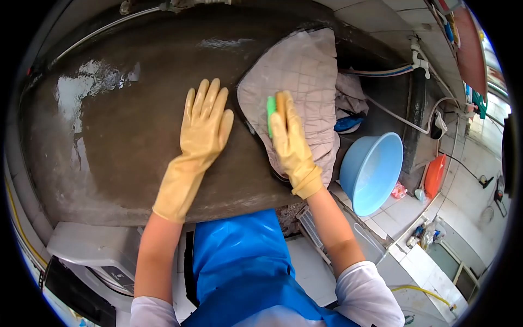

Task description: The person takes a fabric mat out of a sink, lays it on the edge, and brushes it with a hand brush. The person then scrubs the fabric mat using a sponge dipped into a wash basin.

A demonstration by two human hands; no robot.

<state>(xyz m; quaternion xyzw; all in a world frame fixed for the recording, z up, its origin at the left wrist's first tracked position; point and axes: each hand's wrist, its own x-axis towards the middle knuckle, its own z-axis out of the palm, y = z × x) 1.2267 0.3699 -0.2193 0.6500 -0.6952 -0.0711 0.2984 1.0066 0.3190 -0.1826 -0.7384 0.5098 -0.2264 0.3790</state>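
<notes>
Fingers (295,117) of the gloved right hand (293,143) close around a green scrubber (271,115), thumb on one side; how tightly they squeeze cannot be told. Directly beneath them lies a pale quilted cloth (299,62), spreading ahead and to their right. Left-hand fingers are straight and slightly parted, palm down on the wet tabletop (136,158), with nothing in their hold; that left hand (204,128) rests just beside the cloth, apart from it.

Since nothing visibly pins the cloth, a hard push from the right fingers could bunch it or make it skid on the wet surface. Slick gloves (182,188) could also let the scrubber slip. A wide elbow swing might knock the blue basin (355,177), right of those fingers.

Counted: two gloves, one scrubber, one quilted cloth, one blue basin.
</notes>
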